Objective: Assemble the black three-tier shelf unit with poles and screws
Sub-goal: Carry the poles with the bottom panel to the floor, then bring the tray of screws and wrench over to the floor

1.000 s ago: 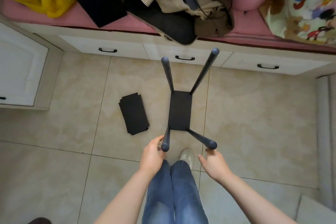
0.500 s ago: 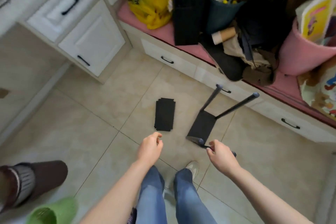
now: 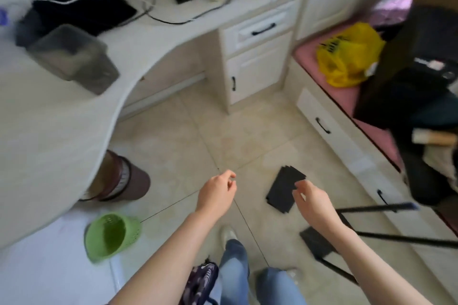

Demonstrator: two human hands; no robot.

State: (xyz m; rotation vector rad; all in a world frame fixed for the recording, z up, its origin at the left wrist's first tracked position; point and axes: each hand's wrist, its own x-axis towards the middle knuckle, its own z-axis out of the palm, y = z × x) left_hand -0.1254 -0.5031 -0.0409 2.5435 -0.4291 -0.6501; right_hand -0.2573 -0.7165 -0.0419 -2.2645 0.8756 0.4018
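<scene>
- Jeans [image 3: 234, 270]: standing below and between both forearms; a pale shoe [image 3: 227, 233] is showing under the left forearm.
- Left hand [image 3: 218, 193]: hanging over bare floor [image 3: 188, 136], fingers loosely curled, thumb and forefinger close together, nothing showing in its grasp.
- Right hand [image 3: 312, 202]: hovering level with the left, fingers relaxed and slightly bent, gripping nothing.
- Shelf [image 3: 316, 244]: lying tipped on the floor beneath the right forearm, which is covering part of its one black tier. Its poles [image 3: 406, 240] are running off to the right of that arm.
- Panels [image 3: 285, 188]: black stack lying flat on the floor, just beyond the right fingertips. Whether the fingers are touching it cannot be told.
- Basket [image 3: 112, 235]: green, tilting on the floor left of the left forearm.
- Bin [image 3: 128, 181]: brown, left of the left hand, partly under the desk [image 3: 62, 131].
- Box [image 3: 74, 57]: grey, blurred, sitting on the desk far beyond the left hand.
- Cabinet [image 3: 257, 64]: white, standing well beyond both hands.
- Bench [image 3: 347, 93]: pink-topped, far right of the right hand, carrying a yellow bag [image 3: 349, 54].
</scene>
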